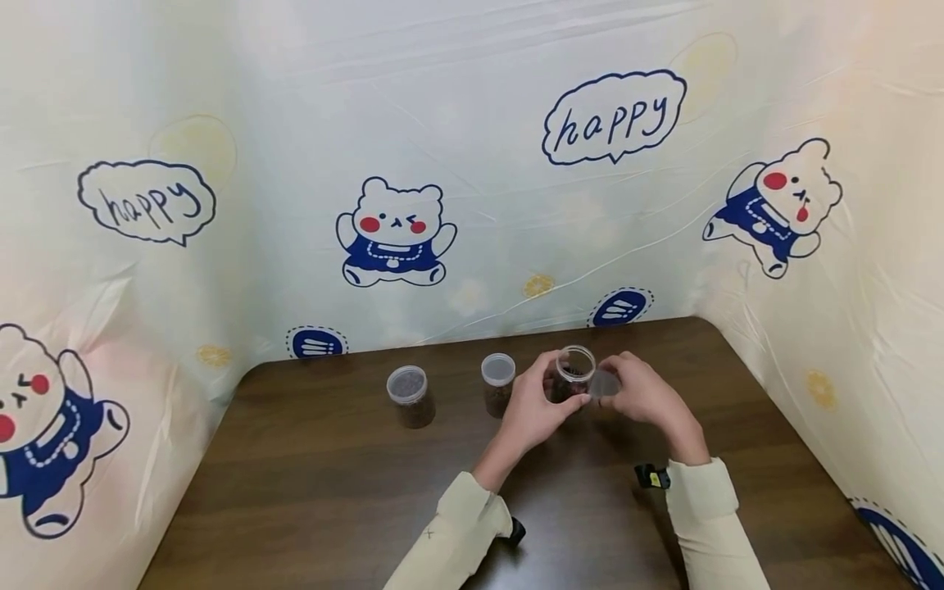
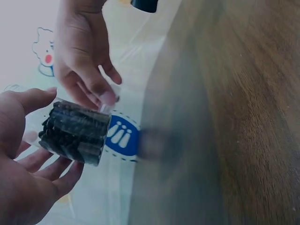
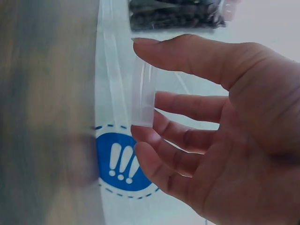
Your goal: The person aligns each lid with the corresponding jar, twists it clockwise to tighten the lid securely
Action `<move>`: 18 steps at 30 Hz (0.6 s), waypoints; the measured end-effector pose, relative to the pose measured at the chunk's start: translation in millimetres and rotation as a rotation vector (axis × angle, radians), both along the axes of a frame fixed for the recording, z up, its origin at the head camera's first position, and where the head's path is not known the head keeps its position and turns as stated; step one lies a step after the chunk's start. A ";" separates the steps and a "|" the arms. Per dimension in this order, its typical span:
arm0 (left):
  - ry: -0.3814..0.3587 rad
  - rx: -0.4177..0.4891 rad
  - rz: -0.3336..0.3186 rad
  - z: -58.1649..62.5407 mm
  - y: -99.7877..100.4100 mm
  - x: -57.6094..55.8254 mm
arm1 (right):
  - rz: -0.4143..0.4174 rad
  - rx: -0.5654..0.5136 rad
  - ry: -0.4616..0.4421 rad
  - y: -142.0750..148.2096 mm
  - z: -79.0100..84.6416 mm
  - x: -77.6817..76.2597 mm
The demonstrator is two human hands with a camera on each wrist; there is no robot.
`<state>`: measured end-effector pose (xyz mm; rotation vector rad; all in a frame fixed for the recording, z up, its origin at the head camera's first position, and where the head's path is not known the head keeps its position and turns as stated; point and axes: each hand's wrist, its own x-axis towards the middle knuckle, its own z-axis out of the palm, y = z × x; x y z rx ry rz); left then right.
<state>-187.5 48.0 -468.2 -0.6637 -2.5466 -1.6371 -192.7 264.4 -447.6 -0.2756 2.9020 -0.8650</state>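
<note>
My left hand (image 1: 537,407) grips a clear plastic jar (image 1: 574,363) whose top is uncovered. Dark, seed-like or stick-like pieces (image 2: 75,132) fill much of this jar in the left wrist view; their exact kind is unclear. Beside it, my right hand (image 1: 646,392) pinches a translucent lid (image 3: 144,93) between thumb and fingers. The lid is tilted, close to the jar's right side. In the right wrist view the jar shows only in part, at the top edge.
Two lidded jars with dark brown contents stand to the left: one jar (image 1: 499,385) near my left hand, another jar (image 1: 411,397) farther left. All this is on a brown wooden table (image 1: 332,492), with a printed cloth (image 1: 487,205) hanging behind and at both sides.
</note>
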 end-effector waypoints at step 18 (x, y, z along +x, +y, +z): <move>-0.114 0.066 -0.121 -5.0 -66.4 36.9 | 0.153 0.035 -0.090 -45.0 -1.5 23.4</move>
